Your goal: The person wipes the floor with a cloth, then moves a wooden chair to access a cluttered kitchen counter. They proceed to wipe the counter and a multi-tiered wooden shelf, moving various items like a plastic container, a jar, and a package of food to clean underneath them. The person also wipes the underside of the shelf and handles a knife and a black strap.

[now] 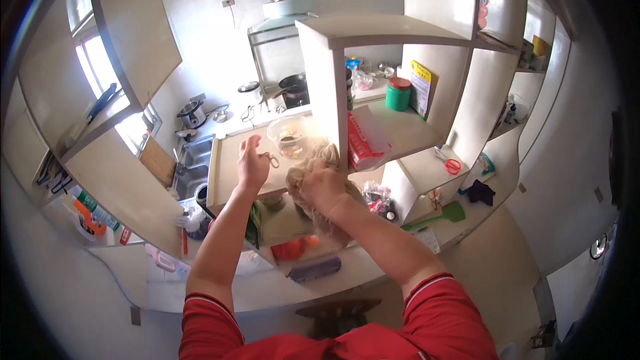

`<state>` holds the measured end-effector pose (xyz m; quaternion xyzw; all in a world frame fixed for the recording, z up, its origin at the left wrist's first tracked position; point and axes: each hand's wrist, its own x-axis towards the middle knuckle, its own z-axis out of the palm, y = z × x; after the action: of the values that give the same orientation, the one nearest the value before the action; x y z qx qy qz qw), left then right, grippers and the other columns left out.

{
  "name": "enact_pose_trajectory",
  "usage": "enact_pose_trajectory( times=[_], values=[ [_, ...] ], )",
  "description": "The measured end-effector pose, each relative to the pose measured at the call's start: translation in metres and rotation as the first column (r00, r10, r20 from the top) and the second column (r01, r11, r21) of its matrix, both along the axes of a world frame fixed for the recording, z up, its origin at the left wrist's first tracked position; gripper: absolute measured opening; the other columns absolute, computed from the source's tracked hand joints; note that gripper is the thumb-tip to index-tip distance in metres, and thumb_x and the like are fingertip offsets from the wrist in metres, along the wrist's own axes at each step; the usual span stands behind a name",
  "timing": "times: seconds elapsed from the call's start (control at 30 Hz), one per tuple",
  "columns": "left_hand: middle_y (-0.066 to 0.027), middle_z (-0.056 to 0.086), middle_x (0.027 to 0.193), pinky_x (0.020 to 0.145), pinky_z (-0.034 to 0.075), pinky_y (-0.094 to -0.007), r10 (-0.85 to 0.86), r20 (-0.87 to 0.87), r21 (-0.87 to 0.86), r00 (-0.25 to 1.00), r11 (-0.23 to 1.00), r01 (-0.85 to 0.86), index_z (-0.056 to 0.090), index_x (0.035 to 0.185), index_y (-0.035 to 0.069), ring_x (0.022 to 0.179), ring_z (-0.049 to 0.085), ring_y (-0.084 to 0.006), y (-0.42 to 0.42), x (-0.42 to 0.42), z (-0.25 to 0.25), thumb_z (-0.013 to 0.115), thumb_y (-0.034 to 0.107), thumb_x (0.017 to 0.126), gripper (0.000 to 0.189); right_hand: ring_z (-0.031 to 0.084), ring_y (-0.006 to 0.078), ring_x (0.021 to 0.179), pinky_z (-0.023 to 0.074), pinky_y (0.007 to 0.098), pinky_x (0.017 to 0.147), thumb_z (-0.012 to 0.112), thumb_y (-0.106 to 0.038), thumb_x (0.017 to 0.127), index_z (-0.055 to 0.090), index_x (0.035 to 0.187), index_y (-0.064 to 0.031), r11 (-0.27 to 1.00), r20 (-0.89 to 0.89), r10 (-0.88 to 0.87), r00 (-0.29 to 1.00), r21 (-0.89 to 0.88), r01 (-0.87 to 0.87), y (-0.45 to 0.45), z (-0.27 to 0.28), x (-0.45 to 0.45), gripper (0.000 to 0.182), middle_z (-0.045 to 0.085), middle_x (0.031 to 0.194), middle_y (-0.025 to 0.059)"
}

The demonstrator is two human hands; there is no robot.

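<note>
My right hand [322,187] grips a bunched brown cloth [312,162], which hangs over the front edge of a wooden shelf board [235,160] beside a white upright panel. Part of the cloth is blurred. My left hand [252,162] is raised over the same board with its fingers pointing up. A small ring-shaped item [272,160] shows at its thumb; whether the hand holds it or it lies behind is not clear. Just beyond my hands, a clear plastic container [272,132] with small colourful pieces rests on the board.
On the right shelf are a green jar with a red lid [398,95] and a red-and-white package [365,142]. Red-handled scissors [451,165] and a green spatula [450,212] lie lower right. A purple pouch [315,269] sits below my hands. At left stands a double sink [194,170].
</note>
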<state>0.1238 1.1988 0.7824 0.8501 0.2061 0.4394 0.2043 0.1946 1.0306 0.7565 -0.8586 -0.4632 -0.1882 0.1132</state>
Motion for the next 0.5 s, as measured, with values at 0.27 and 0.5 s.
enact_pose_trajectory(
  times=[0.27, 0.5],
  values=[
    [-0.0119, 0.056, 0.099, 0.078, 0.042, -0.0427, 0.219, -0.372, 0.134, 0.902, 0.974, -0.181, 0.053, 0.101, 0.011, 0.094, 0.053, -0.0310, 0.016, -0.008, -0.022, 0.052, 0.016, 0.077, 0.025, 0.062, 0.0298, 0.079, 0.0513, 0.0391, 0.066, 0.060, -0.036, 0.078, 0.059, 0.096, -0.0043, 0.938, -0.272, 0.291, 0.917, 0.270, -0.218, -0.105, 0.092, -0.033, 0.036, 0.058, 0.095, 0.0175],
    [-0.0140, 0.046, 0.120, 0.099, 0.026, -0.0458, 0.114, -0.431, 0.190, 0.895, 0.981, -0.034, 0.051, 0.115, 0.008, 0.114, 0.040, -0.0308, -0.013, -0.036, -0.006, 0.059, 0.033, 0.066, 0.056, 0.063, 0.0189, 0.081, 0.0500, 0.0318, 0.072, 0.050, -0.026, 0.087, 0.056, 0.107, -0.0018, 0.507, -0.026, 0.281, 0.959, 0.853, -0.125, -0.212, 0.278, 0.034, 0.032, 0.065, 0.089, 0.0111]
  ],
)
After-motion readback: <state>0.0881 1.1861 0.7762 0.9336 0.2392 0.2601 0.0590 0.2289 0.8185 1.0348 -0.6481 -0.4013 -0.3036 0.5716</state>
